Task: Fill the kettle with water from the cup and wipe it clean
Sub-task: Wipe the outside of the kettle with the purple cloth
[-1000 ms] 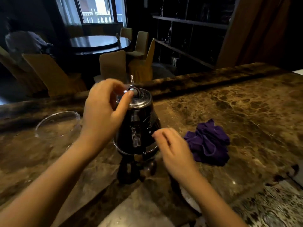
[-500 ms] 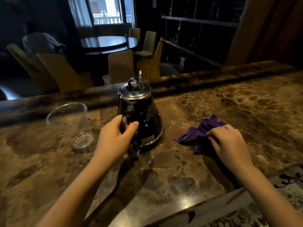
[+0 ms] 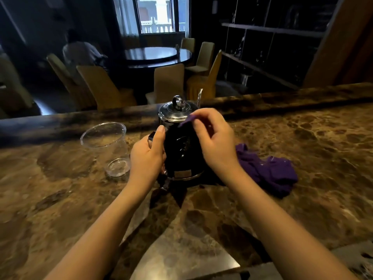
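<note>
A black kettle (image 3: 181,150) with a shiny steel lid (image 3: 176,113) and ring knob stands upright on the brown marble counter (image 3: 312,138). My left hand (image 3: 148,156) grips its handle on the near left side. My right hand (image 3: 214,141) pinches one end of a purple cloth (image 3: 268,172) and presses it against the kettle's upper right side, just under the lid. The rest of the cloth trails down behind my wrist onto the counter. A clear plastic cup (image 3: 110,146) stands upright to the kettle's left; it looks empty.
The counter's raised back ledge (image 3: 282,100) runs behind the kettle. Beyond it are a round dark table (image 3: 157,55), several covered chairs (image 3: 101,87) and a seated person (image 3: 80,53). Dark shelves (image 3: 272,37) fill the right background.
My right hand picked up the purple cloth from the counter and brought it left onto the kettle's upper side. My left hand moved from the lid down to the handle and stays there.
</note>
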Demonstrator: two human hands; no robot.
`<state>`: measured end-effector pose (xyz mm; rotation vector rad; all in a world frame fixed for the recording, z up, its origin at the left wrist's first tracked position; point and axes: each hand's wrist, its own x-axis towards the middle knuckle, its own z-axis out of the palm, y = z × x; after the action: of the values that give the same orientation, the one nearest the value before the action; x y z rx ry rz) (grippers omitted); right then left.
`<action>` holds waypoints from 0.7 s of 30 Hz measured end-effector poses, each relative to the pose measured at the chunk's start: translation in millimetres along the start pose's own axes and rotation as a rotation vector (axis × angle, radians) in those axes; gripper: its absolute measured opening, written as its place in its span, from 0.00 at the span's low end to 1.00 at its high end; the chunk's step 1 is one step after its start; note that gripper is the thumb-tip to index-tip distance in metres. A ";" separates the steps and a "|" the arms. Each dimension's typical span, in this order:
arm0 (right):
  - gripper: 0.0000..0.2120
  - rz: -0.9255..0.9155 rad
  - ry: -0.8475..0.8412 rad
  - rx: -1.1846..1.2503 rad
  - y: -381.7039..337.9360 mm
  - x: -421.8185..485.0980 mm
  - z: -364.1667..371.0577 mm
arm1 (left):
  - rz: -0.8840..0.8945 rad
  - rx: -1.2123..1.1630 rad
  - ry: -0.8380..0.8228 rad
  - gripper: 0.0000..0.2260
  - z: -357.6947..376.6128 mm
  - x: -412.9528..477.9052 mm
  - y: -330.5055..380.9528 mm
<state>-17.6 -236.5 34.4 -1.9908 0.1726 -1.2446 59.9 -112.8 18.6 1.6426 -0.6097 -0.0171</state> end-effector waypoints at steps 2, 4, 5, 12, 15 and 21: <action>0.05 -0.107 -0.041 -0.080 13.7 -1.0 9.1 | 0.010 0.018 -0.009 0.24 -1.1 3.6 -2.7; 0.05 -0.130 -0.078 -0.085 28.3 -5.6 9.6 | 0.017 0.018 -0.025 0.24 -1.6 4.6 -3.6; 0.04 -0.142 -0.114 -0.093 35.3 -11.3 8.5 | 0.017 0.021 -0.031 0.24 -1.9 4.7 -4.0; 0.04 -0.024 -0.321 -0.081 59.2 -47.7 -16.3 | 0.018 -0.005 -0.061 0.23 -2.3 4.1 -6.5; 0.10 -0.026 -0.319 -0.042 41.8 -41.3 -18.7 | 0.010 0.000 -0.065 0.23 -2.6 4.0 -7.8; 0.12 -0.299 -0.271 -0.182 11.8 -11.0 13.7 | 0.044 0.018 -0.067 0.23 -2.9 7.0 -9.7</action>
<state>-9.0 -232.1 15.6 -2.3861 -0.1561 -1.1552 70.5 -112.5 12.5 1.6513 -0.6990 -0.0351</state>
